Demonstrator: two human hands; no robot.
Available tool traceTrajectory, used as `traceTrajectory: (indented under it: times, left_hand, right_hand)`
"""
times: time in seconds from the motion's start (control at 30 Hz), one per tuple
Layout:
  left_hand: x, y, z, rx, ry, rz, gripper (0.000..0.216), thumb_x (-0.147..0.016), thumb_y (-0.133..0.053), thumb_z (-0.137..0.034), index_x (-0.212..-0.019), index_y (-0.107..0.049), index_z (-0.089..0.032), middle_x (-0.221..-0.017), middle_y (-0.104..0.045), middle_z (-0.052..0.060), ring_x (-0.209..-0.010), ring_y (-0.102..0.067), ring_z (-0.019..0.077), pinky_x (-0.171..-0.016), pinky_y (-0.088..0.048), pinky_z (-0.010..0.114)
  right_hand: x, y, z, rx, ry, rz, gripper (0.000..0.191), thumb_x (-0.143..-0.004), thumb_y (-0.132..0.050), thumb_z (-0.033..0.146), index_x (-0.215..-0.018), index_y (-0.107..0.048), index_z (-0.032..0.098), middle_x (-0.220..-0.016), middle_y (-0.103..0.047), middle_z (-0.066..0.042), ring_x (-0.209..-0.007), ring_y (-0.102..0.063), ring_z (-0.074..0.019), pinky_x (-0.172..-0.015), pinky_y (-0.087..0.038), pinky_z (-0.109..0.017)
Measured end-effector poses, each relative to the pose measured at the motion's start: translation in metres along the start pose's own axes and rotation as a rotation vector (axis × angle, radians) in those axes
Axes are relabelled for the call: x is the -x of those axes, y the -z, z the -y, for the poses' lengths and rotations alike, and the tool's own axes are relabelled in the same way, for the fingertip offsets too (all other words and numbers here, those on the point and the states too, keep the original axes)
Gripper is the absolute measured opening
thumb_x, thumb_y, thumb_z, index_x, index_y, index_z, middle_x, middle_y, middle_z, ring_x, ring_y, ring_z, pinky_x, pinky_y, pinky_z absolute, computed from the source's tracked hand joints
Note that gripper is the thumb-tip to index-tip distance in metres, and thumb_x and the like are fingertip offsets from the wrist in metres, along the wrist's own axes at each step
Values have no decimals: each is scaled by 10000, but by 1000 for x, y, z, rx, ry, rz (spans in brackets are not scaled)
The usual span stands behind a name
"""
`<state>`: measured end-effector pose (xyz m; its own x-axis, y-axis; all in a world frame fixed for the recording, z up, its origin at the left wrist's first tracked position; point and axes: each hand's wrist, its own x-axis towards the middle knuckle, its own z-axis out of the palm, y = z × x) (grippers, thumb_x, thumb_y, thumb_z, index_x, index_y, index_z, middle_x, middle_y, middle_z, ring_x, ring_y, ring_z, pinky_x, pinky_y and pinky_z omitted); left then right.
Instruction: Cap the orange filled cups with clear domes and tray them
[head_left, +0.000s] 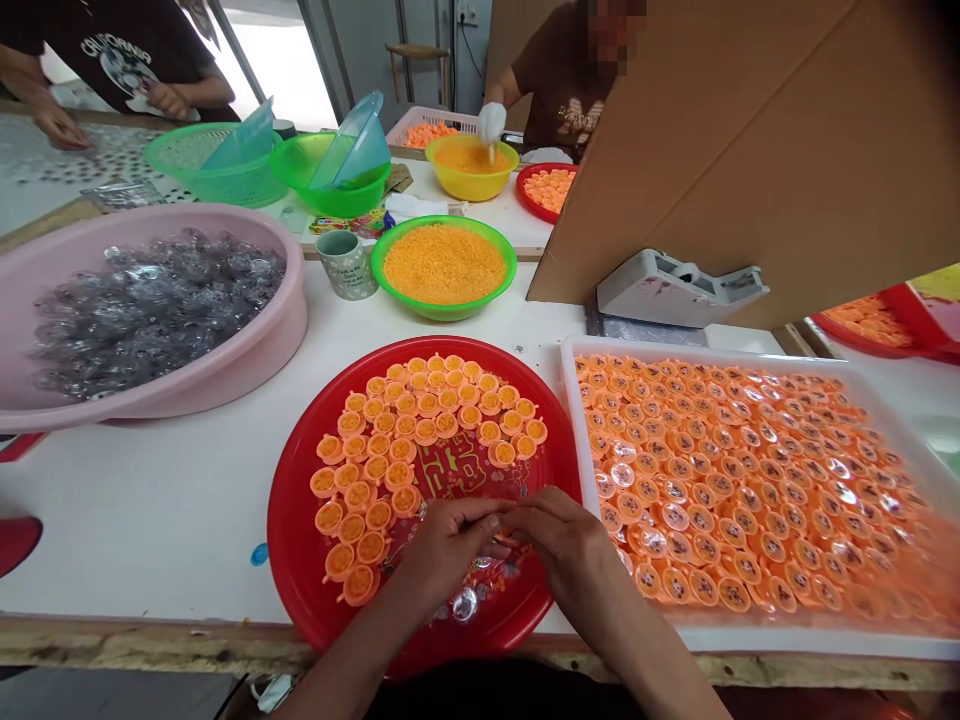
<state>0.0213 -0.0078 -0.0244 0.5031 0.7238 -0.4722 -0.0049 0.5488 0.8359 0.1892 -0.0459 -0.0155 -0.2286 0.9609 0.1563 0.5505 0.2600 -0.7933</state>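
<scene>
My left hand and my right hand meet over the near part of a round red tray. Fingers of both are pinched together around something small, mostly hidden, with a hint of orange between them. Small orange cups with yellow grains inside form a curved band along the tray's left and far sides. Below my hands, a few clear round lids lie on the tray. To the right, a white rectangular tray holds rows of orange cups topped with clear printed lids.
A pink tub of clear lids stands left. Beyond the red tray are a green bowl of yellow grains and a mug. A cardboard sheet rises at right. Across the table, a co-worker's gloved hand is above a yellow bowl.
</scene>
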Motion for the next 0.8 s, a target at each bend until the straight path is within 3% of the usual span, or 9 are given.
traceTrajectory:
  times: [0.1,0.2,0.27,0.4,0.57,0.8]
  left_hand:
    - [0,1,2,-22,-16,32,276,-811,-669,-404,-989,-752,-210,-935,-751,53,-823,-704,233,-805,-571,394]
    - [2,1,4,-26,-68,-86,256,-716,-766,-295,-956,-747,-208,-887,-756,37,-836,-700,226,-799,-562,347]
    - [3,0,4,-27,-127,-165,230,-707,-766,-256,-932,-748,-214,-923,-759,36,-890,-697,225,-816,-555,325]
    - [5,-1,3,-43,-198,-173,181,-749,-728,-238,-929,-749,-230,-948,-761,26,-892,-700,201,-815,-556,288]
    - [6,-2,2,3,-206,-146,198,-748,-742,-230,-946,-742,-227,-945,-759,29,-868,-702,198,-793,-566,285]
    - [4,-1,1,-7,-215,-138,158,-700,-776,-203,-854,-763,-237,-896,-762,25,-862,-707,206,-789,-575,288]
  right_hand:
    - [0,-1,0,68,-22,-34,281,-937,-446,92,-998,-688,220,-952,-657,-69,-836,-635,-179,-716,-561,-299]
    - [5,-9,-1,90,-125,-202,130,-903,-550,151,-915,-662,215,-906,-649,-61,-805,-638,-189,-682,-561,-294]
    - [11,-17,1,5,-240,-292,24,-876,-625,199,-866,-639,215,-792,-651,-24,-687,-636,-163,-599,-548,-253]
    - [19,-26,7,-210,-357,-368,50,-868,-658,234,-824,-639,220,-684,-670,25,-580,-632,-124,-548,-528,-196]
    - [17,-19,16,-48,-173,-451,93,-866,-635,144,-838,-644,232,-720,-690,27,-610,-646,-121,-568,-514,-192]
    - [22,-7,9,169,34,-295,153,-921,-537,108,-946,-601,245,-833,-696,-19,-739,-671,-165,-674,-540,-250]
